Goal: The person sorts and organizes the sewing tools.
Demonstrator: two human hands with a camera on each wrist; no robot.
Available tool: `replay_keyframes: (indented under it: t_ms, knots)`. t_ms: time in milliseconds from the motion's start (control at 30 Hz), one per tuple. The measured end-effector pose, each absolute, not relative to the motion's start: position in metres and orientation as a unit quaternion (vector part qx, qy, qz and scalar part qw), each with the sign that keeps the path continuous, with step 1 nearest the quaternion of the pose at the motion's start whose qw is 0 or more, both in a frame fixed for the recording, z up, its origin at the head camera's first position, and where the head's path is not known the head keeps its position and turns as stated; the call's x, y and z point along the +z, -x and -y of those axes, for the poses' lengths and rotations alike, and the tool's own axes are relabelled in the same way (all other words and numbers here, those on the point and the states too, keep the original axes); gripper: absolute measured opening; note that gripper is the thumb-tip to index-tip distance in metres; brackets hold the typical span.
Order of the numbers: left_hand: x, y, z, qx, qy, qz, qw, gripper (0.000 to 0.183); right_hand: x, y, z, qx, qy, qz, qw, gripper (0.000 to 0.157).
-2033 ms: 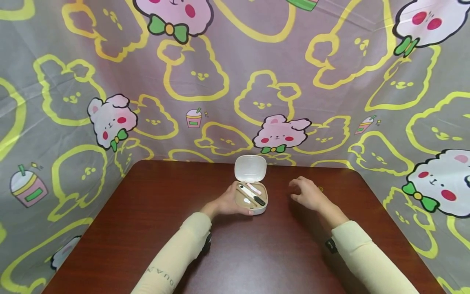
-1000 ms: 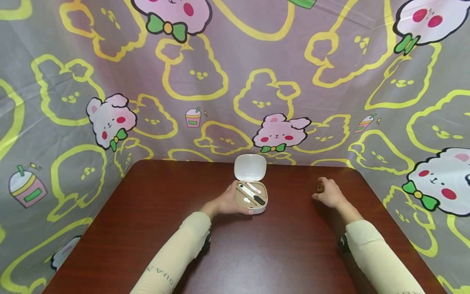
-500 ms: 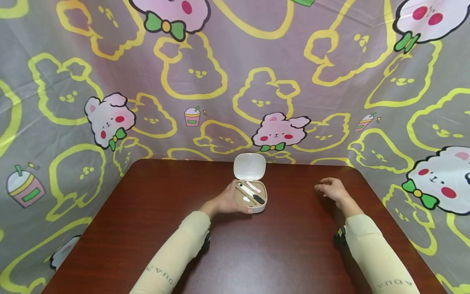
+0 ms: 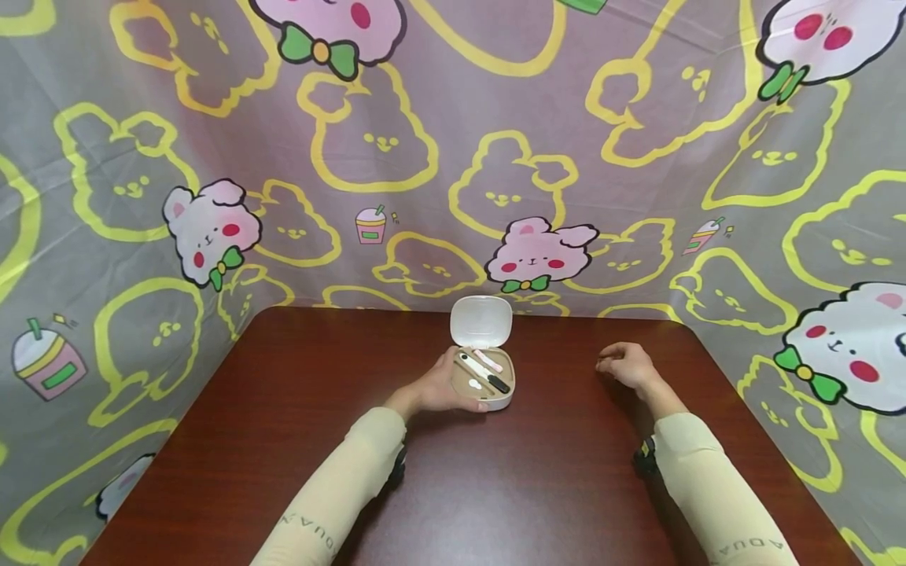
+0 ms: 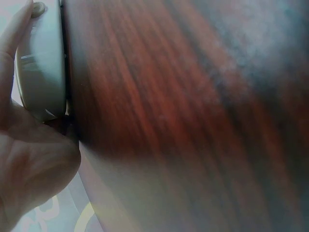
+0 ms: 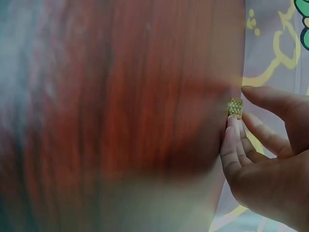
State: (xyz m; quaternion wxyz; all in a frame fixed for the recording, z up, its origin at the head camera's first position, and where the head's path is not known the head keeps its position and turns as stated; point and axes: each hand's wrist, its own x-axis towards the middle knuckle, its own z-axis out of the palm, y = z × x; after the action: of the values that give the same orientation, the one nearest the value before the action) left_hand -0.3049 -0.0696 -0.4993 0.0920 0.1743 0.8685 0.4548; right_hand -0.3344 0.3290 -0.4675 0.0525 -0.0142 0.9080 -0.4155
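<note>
A white box (image 4: 499, 402) with rounded corners stands on the table, its lid (image 4: 481, 321) raised at the back. My left hand (image 4: 440, 388) grips the box from its left side, thumb along the front wall. Inside the beige tray lie a white stick with a black end (image 4: 484, 373), a pink-and-white strip (image 4: 487, 360) and a small white piece (image 4: 474, 384). To the right of the box, my right hand (image 4: 628, 366) is over the table. In the right wrist view a gold ring (image 6: 235, 107) with a dotted surface is pinched at its fingertips.
The dark red-brown wooden table (image 4: 340, 354) reaches back to a grey curtain (image 4: 396, 173) printed with yellow bears, which also hangs along both sides. Its far edge lies close behind the lid.
My right hand moved right to the small gold ring on the table, picked it up, and has now come slightly back left. The left hand and box have stayed in place.
</note>
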Motion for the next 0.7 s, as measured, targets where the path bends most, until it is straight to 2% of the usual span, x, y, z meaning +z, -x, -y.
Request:
replay_keyframes:
  t_ms: [300, 700]
  knots:
    - [-0.501, 0.305, 0.070, 0.450, -0.173, -0.871, 0.096, 0.122, -0.472, 0.333, -0.317, -0.395, 0.049, -0.916, 0.051, 0.022]
    - [-0.488, 0.295, 0.069, 0.449, -0.182, -0.871, 0.087, 0.116, -0.471, 0.333, -0.306, -0.436, 0.074, -0.895, 0.057, 0.019]
